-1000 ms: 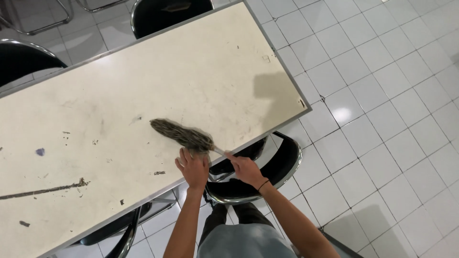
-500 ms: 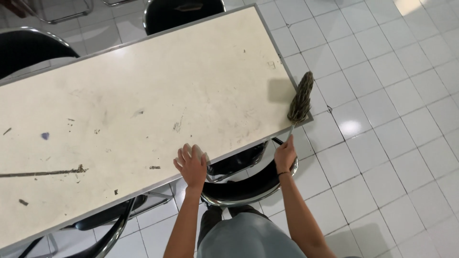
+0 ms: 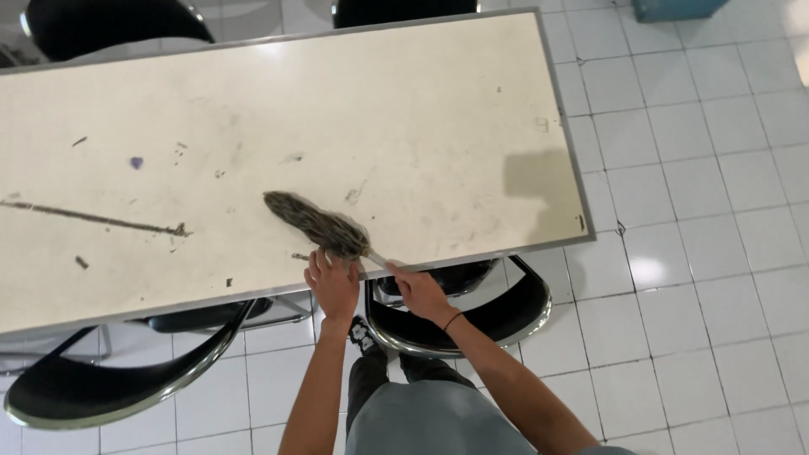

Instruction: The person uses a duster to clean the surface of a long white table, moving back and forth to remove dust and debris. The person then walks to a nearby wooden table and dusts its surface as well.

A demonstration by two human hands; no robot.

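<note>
gripping broom [image 3: 316,224] handle, right hand [image 3: 419,291]; bristles apparently pointing upper-left.

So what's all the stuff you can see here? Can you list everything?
table: one, cream top with a grey metal edge, fills the upper left
hand broom: one, brown bristles, lying on the table near its front edge
crumbs and dirt marks: many, dark, scattered over the left half of the table, including one long streak
purple speck: one, on the table at the left
chairs: four in part view, black seats with shiny metal frames, two at the near side, two at the far side
floor tiles: many, white, right and bottom
blue box: one, top right corner, mostly cut off
left hand: resting on the table's front edge by the bristles
right hand: gripping the broom's handle, dark band on the wrist
</note>
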